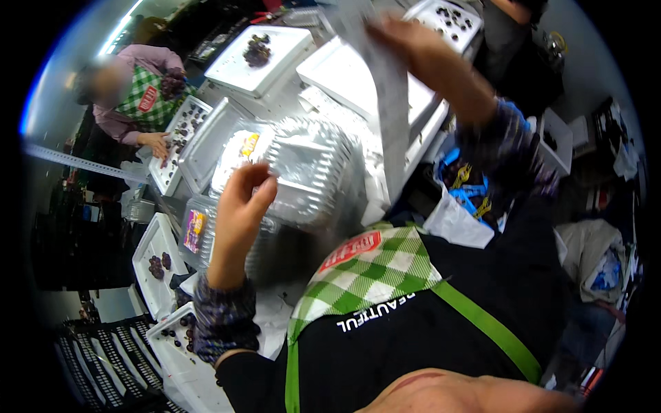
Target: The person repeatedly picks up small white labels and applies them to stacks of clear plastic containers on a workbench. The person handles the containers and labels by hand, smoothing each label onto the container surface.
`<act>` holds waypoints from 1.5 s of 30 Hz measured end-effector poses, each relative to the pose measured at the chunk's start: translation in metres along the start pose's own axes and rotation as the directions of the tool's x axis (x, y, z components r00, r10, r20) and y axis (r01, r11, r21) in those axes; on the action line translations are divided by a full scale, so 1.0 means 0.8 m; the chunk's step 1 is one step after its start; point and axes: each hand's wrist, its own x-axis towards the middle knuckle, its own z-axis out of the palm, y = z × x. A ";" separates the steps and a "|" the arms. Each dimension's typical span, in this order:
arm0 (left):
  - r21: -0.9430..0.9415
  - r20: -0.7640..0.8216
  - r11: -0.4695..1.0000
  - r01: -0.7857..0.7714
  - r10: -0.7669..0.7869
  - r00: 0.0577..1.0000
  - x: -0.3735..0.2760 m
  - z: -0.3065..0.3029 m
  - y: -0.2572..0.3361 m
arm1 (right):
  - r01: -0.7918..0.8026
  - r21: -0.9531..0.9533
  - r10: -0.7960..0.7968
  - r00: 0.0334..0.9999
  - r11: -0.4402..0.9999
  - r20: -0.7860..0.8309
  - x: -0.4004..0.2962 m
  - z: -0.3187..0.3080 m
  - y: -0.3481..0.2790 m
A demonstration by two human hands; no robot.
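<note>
A long, translucent grey plastic strip or sleeve [391, 111] is held up by my right hand [413, 44], which is raised over the far side of the table and blurred. The strip hangs down to the right of a stack of clear plastic clamshell containers [310, 170]. In front of the stack's left side is my left hand [240, 217], fingers loosely curled and thumb apart, with nothing visible between them. Whether it touches the stack I cannot tell. A smaller clear container [195, 232] with a printed label stands left of that hand.
White foam trays, one with a grape bunch [256, 51], line the table. A co-worker [142, 98] across on the left holds grapes and reaches into a tray [181, 137] of loose grapes. Open bags [459, 222] sit at right; black crates [111, 361] stand lower left.
</note>
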 end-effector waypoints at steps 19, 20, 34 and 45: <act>0.909 0.043 0.139 -0.392 0.905 0.422 0.406 -0.078 0.335 | 0.163 -0.291 -0.304 0.780 0.943 -0.547 0.069 -0.250 -0.117; 0.922 0.025 0.143 -0.359 0.905 0.425 0.402 -0.087 0.338 | 0.157 -0.295 -0.303 0.773 0.943 -0.557 0.069 -0.253 -0.117; 0.929 -0.202 0.323 -0.181 0.851 0.484 0.363 -0.193 0.258 | 0.128 -0.279 -0.279 0.740 0.952 -0.612 0.059 -0.260 -0.112; 0.876 -0.198 0.379 -0.297 0.846 0.495 0.373 -0.190 0.245 | 0.108 -0.281 -0.268 0.725 0.954 -0.635 0.055 -0.265 -0.111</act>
